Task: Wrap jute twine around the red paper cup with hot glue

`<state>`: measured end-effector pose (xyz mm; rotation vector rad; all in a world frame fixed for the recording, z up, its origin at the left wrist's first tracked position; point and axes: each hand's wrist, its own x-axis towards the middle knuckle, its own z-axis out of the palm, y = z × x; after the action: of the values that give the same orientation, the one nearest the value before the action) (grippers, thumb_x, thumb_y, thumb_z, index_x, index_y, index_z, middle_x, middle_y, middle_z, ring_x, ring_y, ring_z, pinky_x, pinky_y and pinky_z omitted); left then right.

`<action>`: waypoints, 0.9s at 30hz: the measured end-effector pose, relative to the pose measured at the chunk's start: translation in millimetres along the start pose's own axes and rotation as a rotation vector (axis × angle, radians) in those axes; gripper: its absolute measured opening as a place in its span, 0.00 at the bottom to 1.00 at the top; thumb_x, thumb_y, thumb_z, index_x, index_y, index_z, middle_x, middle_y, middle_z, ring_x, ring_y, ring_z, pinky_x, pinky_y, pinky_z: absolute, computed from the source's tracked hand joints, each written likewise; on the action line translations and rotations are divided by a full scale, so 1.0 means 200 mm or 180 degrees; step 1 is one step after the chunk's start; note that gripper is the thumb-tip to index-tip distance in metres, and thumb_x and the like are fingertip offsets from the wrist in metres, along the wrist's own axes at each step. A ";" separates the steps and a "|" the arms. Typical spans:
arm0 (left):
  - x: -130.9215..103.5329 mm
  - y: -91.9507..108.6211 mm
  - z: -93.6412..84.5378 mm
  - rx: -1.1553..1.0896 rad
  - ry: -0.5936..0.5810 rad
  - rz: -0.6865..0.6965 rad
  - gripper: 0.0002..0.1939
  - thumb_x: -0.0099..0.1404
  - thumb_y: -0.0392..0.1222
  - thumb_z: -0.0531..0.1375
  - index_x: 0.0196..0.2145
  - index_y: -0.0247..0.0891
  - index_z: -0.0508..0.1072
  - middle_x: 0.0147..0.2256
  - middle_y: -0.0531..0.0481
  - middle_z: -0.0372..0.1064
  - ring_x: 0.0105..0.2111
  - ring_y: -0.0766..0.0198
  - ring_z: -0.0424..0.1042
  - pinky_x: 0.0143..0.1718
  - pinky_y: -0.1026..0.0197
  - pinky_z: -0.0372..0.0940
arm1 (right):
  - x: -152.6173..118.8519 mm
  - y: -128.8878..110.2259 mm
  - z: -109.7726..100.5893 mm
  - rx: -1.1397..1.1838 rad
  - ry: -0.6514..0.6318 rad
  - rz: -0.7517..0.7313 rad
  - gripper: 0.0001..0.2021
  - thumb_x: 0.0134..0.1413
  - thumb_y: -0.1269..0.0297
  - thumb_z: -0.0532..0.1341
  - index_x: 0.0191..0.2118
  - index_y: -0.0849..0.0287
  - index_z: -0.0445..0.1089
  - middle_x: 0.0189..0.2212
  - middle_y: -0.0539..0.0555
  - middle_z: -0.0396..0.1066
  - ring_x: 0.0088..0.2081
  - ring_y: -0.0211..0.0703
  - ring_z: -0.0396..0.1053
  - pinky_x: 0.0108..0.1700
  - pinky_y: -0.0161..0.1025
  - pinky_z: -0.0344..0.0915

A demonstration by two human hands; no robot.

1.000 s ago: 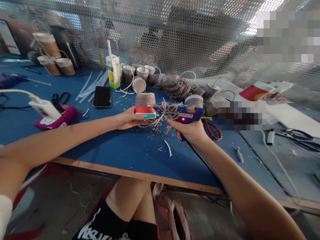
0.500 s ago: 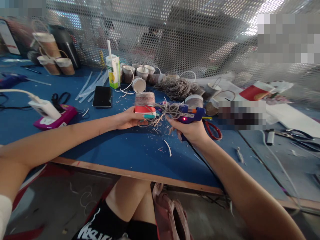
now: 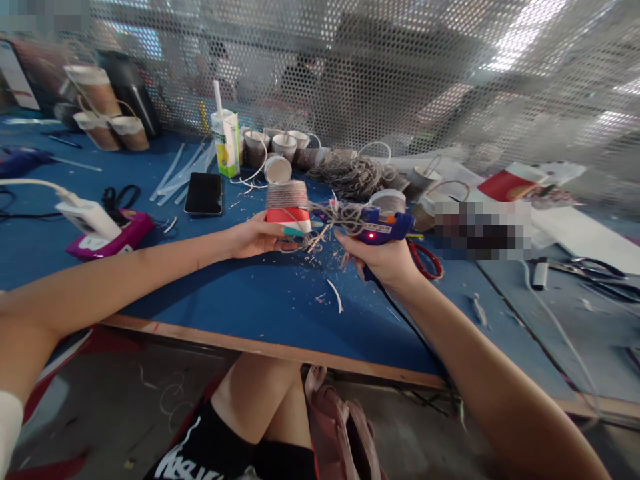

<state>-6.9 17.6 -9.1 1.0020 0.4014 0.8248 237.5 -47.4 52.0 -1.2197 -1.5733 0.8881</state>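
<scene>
My left hand (image 3: 257, 236) is closed around a paper cup (image 3: 289, 217), red and white where it is bare and wound with grey-brown cord over the rest. My right hand (image 3: 380, 260) grips a blue glue gun (image 3: 383, 229) with a lit red light, its front pointing left at the cup. A tangle of cord (image 3: 350, 217) hangs between the cup and the gun and hides the nozzle. Whether the nozzle touches the cup, I cannot tell.
Behind my hands stand several cord-wrapped cups (image 3: 284, 143), a heap of cord (image 3: 345, 175) and a drink carton (image 3: 226, 143). A black phone (image 3: 204, 193) and a purple power strip (image 3: 113, 233) lie to the left. Scissors (image 3: 595, 268) are at the right; scraps litter the blue table (image 3: 280, 307).
The cup in my left hand has shifted slightly left and up and tilted a little. The glue gun has moved slightly right, widening the space between them.
</scene>
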 end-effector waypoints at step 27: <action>-0.01 0.03 0.04 -0.0133 -0.0069 0.0127 0.22 0.51 0.34 0.74 0.45 0.34 0.80 0.39 0.46 0.83 0.41 0.59 0.82 0.57 0.54 0.74 | -0.03 -0.03 -0.01 0.0056 0.0181 0.0138 0.20 0.45 0.58 0.74 0.18 0.54 0.62 0.12 0.45 0.61 0.13 0.32 0.58 0.13 0.33 0.57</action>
<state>-5.5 14.0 -1.0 0.9819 0.3453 0.8545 237.1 -54.4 57.0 -1.2600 -1.4960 0.8857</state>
